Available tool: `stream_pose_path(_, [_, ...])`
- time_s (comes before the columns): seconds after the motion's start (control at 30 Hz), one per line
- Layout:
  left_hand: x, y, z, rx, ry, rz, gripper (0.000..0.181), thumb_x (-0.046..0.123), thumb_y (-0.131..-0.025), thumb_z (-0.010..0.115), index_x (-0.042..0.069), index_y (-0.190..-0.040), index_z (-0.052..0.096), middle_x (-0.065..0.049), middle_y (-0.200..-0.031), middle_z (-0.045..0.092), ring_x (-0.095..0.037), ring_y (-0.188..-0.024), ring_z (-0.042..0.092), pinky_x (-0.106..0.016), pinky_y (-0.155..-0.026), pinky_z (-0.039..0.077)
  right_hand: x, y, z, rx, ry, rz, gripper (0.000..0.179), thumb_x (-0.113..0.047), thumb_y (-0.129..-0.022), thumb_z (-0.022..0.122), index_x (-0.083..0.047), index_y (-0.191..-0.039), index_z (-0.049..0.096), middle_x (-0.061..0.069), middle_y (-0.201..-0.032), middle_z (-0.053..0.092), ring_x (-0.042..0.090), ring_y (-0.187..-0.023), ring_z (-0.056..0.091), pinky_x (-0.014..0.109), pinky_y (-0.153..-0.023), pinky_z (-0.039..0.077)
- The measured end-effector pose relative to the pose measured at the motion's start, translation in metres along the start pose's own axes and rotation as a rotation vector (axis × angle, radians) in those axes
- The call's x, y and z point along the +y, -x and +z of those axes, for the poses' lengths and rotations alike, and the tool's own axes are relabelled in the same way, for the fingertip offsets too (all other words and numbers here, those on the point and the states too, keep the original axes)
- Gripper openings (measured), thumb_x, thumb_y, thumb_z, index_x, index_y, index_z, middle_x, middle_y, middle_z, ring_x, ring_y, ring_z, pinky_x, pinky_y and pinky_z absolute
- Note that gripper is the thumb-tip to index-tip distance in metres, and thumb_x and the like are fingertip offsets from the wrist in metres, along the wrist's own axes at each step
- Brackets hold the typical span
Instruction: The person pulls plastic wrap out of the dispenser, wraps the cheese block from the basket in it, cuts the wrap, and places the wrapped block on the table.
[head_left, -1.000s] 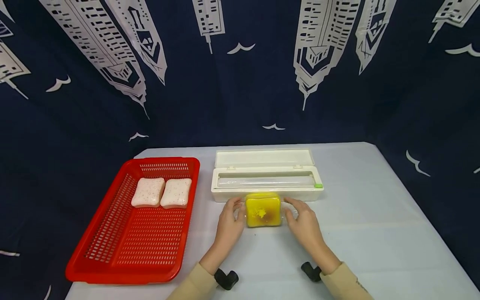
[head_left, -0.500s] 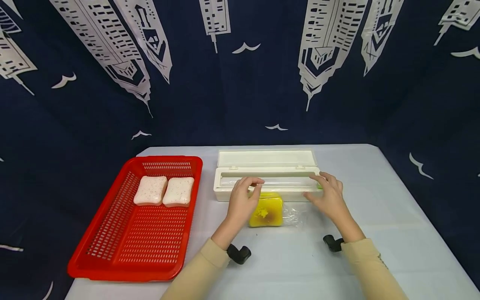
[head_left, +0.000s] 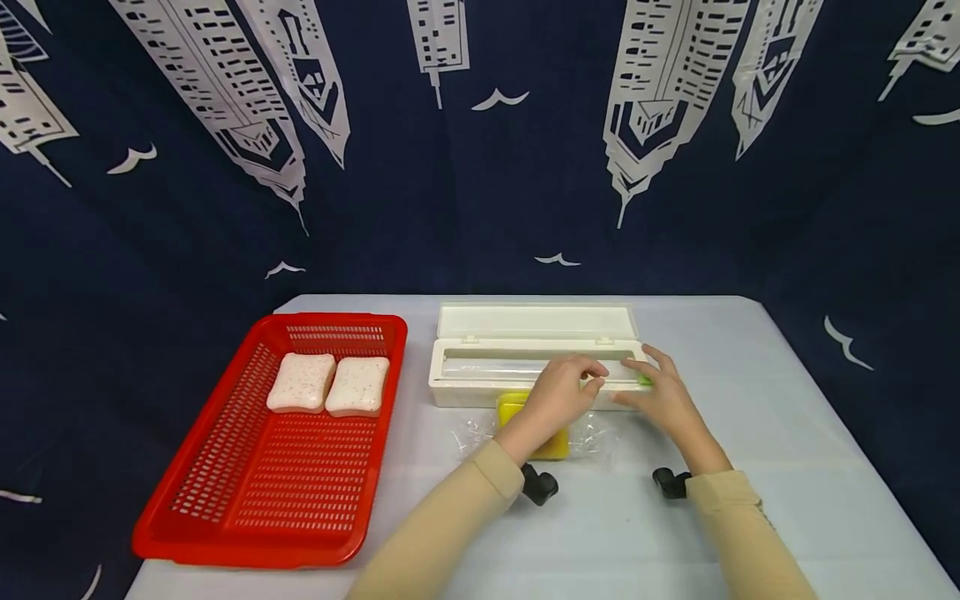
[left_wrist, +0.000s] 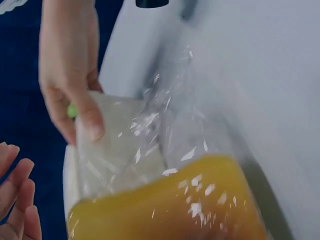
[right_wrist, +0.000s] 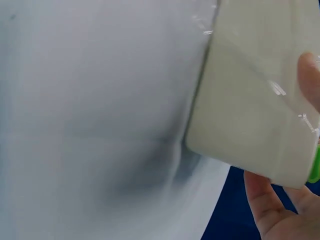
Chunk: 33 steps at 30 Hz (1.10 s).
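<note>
My right hand (head_left: 663, 404) grips the right end of a white plastic-wrap dispenser (head_left: 480, 393), its thumb (left_wrist: 90, 117) on the front face, close by a green slider (right_wrist: 315, 165). The dispenser's lid (head_left: 536, 320) is raised, and a clear film roll (head_left: 487, 366) lies inside. Over the dispenser's right half hovers my left hand (head_left: 566, 392), fingers loosely bent, holding nothing. Beneath its wrist, on the table, a yellow block (head_left: 555, 446) with a brownish patch lies wrapped in clear film (head_left: 591, 435). Film ends spread out on both sides of it; the left forearm hides much of the block.
A red slotted basket (head_left: 176, 475) stands at the left with two white, speckled, bread-shaped slabs (head_left: 302, 383) in its far part. The white table (head_left: 795, 467) ends at a dark blue printed curtain (head_left: 465, 208) behind.
Both hands have left the yellow block's sides. The right hand moved to the dispenser's right end and stayed there; the left hand moved up and then rightward over the dispenser.
</note>
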<state>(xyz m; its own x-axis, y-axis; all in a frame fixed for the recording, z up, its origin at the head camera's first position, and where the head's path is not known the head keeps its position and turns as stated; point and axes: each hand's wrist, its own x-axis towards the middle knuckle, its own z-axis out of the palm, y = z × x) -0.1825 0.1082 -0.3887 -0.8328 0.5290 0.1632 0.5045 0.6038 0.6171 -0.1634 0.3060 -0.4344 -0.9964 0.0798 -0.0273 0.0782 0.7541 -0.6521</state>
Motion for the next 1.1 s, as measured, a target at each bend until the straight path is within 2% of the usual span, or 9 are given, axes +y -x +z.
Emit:
stream_pose_path(0.13, [0.007, -0.012, 0.016, -0.019, -0.036, 0.001, 0.022, 0.020, -0.098, 0.061, 0.019, -0.117, 0.072, 0.006, -0.116, 0.071, -0.010, -0.105, 0.063, -0.016, -0.087, 0.048, 0.004, -0.002, 0.002, 0.021, -0.007, -0.002, 0.071, -0.029, -0.085, 0.077, 0.002, -0.142, 0.047, 0.022, -0.162, 0.014, 0.053, -0.142, 0.021, 0.070, -0.107, 0.029])
stream_pose_path(0.33, [0.012, -0.019, 0.029, -0.022, -0.048, -0.044, 0.025, 0.017, -0.098, 0.061, 0.019, -0.121, 0.071, 0.004, -0.130, 0.065, -0.016, -0.127, 0.055, -0.022, -0.103, 0.045, 0.004, -0.006, 0.005, 0.046, -0.007, -0.003, 0.065, -0.021, -0.084, 0.073, 0.001, -0.141, 0.049, 0.021, -0.162, 0.016, 0.054, -0.142, 0.022, 0.070, -0.107, 0.028])
stream_pose_path(0.4, [0.013, -0.023, 0.033, -0.011, -0.053, -0.048, 0.025, 0.017, -0.098, 0.060, 0.018, -0.120, 0.071, 0.003, -0.129, 0.066, -0.016, -0.127, 0.055, -0.023, -0.105, 0.044, 0.004, -0.008, 0.005, 0.050, -0.004, 0.002, 0.064, -0.020, -0.084, 0.072, 0.001, -0.140, 0.050, 0.021, -0.162, 0.017, 0.054, -0.142, 0.022, 0.070, -0.108, 0.028])
stream_pose_path(0.5, [0.013, -0.028, 0.037, 0.004, -0.035, -0.054, 0.024, 0.015, -0.098, 0.060, 0.016, -0.118, 0.072, 0.003, -0.124, 0.068, -0.013, -0.119, 0.060, -0.020, -0.098, 0.047, 0.006, -0.009, 0.006, 0.061, 0.008, 0.000, 0.064, -0.021, -0.083, 0.075, 0.001, -0.138, 0.051, 0.021, -0.161, 0.018, 0.054, -0.142, 0.023, 0.069, -0.108, 0.028])
stream_pose_path(0.63, [0.012, -0.035, 0.044, 0.023, 0.012, -0.076, 0.021, 0.014, -0.096, 0.063, 0.015, -0.114, 0.074, 0.004, -0.115, 0.072, -0.009, -0.102, 0.066, -0.014, -0.081, 0.050, 0.007, -0.009, 0.006, 0.064, 0.009, -0.001, 0.065, -0.023, -0.083, 0.077, 0.001, -0.137, 0.052, 0.021, -0.160, 0.019, 0.055, -0.141, 0.024, 0.069, -0.108, 0.029])
stream_pose_path(0.73, [0.012, -0.039, 0.051, 0.033, 0.015, -0.090, 0.019, 0.016, -0.094, 0.067, 0.016, -0.111, 0.075, 0.004, -0.109, 0.074, -0.007, -0.097, 0.067, -0.013, -0.078, 0.049, 0.007, -0.009, 0.007, 0.066, 0.015, -0.006, 0.062, -0.022, -0.084, 0.076, 0.001, -0.136, 0.053, 0.023, -0.159, 0.021, 0.055, -0.139, 0.028, 0.069, -0.107, 0.031])
stream_pose_path(0.83, [0.013, -0.042, 0.059, 0.041, 0.006, -0.101, 0.019, 0.018, -0.092, 0.069, 0.016, -0.110, 0.076, 0.004, -0.107, 0.074, -0.006, -0.097, 0.065, -0.012, -0.080, 0.049, 0.007, -0.009, 0.007, 0.067, 0.030, -0.011, 0.056, -0.019, -0.084, 0.073, 0.000, -0.134, 0.055, 0.026, -0.157, 0.022, 0.055, -0.137, 0.032, 0.068, -0.105, 0.034])
stream_pose_path(0.93, [0.016, -0.044, 0.065, 0.064, -0.035, -0.115, 0.018, 0.023, -0.090, 0.072, 0.020, -0.108, 0.076, 0.006, -0.104, 0.073, -0.005, -0.095, 0.064, -0.012, -0.077, 0.048, 0.006, -0.010, 0.004, 0.059, 0.038, 0.001, 0.050, -0.016, -0.086, 0.070, -0.001, -0.132, 0.057, 0.025, -0.157, 0.023, 0.054, -0.136, 0.034, 0.067, -0.104, 0.035])
stream_pose_path(1.1, [0.021, -0.048, 0.071, 0.106, -0.177, -0.146, 0.016, 0.035, -0.086, 0.076, 0.028, -0.100, 0.078, 0.011, -0.092, 0.070, -0.003, -0.084, 0.062, -0.012, -0.060, 0.043, 0.005, -0.011, 0.001, 0.048, 0.033, 0.016, 0.045, -0.013, -0.086, 0.066, -0.002, -0.129, 0.058, 0.024, -0.157, 0.022, 0.053, -0.134, 0.036, 0.066, -0.102, 0.038])
